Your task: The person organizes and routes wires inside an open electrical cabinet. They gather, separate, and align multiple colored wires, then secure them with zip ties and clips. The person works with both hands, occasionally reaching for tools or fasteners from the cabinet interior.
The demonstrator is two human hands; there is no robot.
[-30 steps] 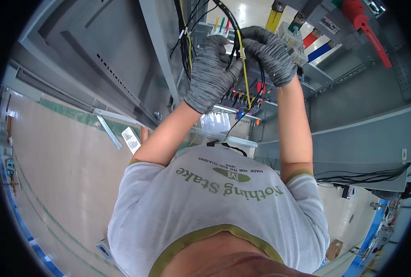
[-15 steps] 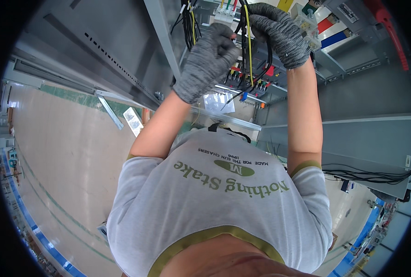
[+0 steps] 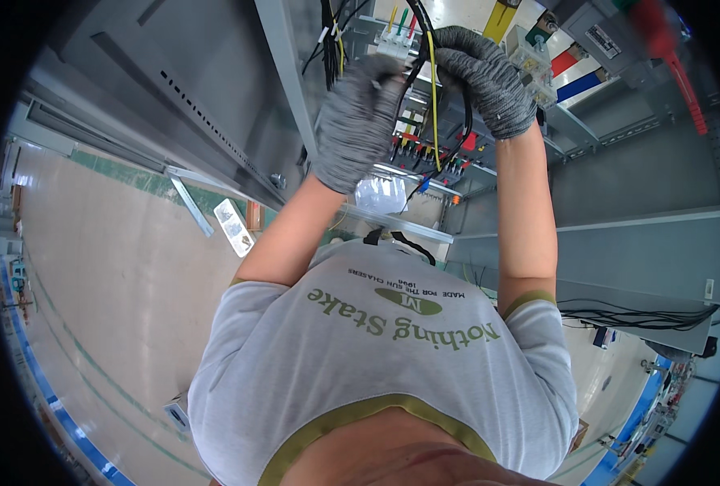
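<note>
My right hand [image 3: 493, 85], in a grey knit glove, is closed around a bundle of black wires [image 3: 421, 31] inside the metal cabinet. A yellow-green wire [image 3: 435, 121] hangs down out of this bundle, and black wire ends curve below. Just left of it is my left hand [image 3: 354, 121], gloved alike, its fingers curled and drawn together close to the bundle. Motion blurs those fingertips, and what they hold is not visible. Below both hands lies a row of components with red and black terminals [image 3: 424, 152].
A second black wire bundle [image 3: 330, 49] hangs beside the cabinet's left upright [image 3: 285, 73]. Yellow, red and blue bars [image 3: 580, 87] sit beyond my right hand. A red-handled tool [image 3: 677, 73] is at upper right. A white tray [image 3: 233, 227] rests at lower left of the cabinet.
My left hand has moved slightly down, its fingers still curled. My right hand has shifted a little down and left, keeping its grip on the wires. The lower wire ends have swung left.
</note>
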